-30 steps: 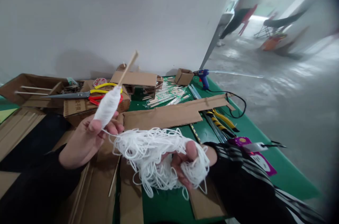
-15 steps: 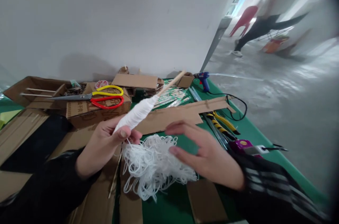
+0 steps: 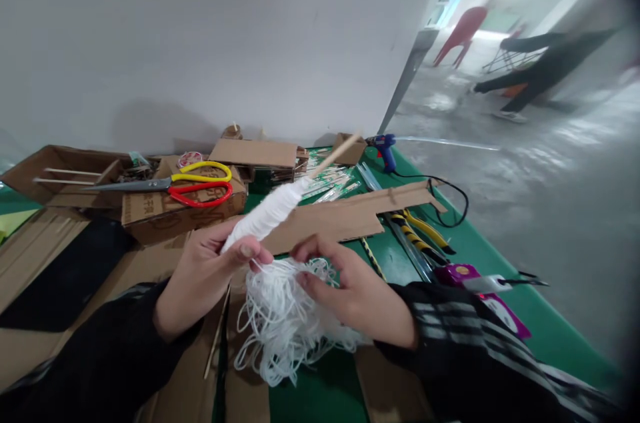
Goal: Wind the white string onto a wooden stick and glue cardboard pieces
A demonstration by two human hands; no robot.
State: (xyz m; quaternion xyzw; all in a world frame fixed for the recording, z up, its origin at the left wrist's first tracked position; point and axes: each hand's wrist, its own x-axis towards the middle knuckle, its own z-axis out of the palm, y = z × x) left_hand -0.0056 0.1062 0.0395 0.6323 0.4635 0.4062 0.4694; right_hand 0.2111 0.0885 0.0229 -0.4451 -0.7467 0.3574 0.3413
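Note:
My left hand point(image 3: 200, 273) is wrapped round the lower end of a wooden stick point(image 3: 336, 155) wound thickly with white string point(image 3: 274, 211). The stick tilts up to the right, its bare tip pointing away from me. Below both hands lies a loose, tangled heap of white string point(image 3: 287, 336), with strands rising toward my left fingertips. At the top of the heap, my right hand point(image 3: 345, 286) has its thumb and fingers curled round some strands. Exactly which strands it grips is partly hidden.
Scissors point(image 3: 200, 183) with yellow and red handles lie on a cardboard box point(image 3: 185, 210) at left. Cardboard pieces point(image 3: 340, 216) cover parts of the green table point(image 3: 320, 390). A blue glue gun point(image 3: 385, 151), pliers point(image 3: 427, 233) and a purple tape measure point(image 3: 503, 313) sit at right. Someone's legs point(image 3: 540, 70) show beyond.
My right hand has moved left into the string, its fingers closing on strands. The wound stick has shifted slightly right in my left hand. The person in the background has moved right.

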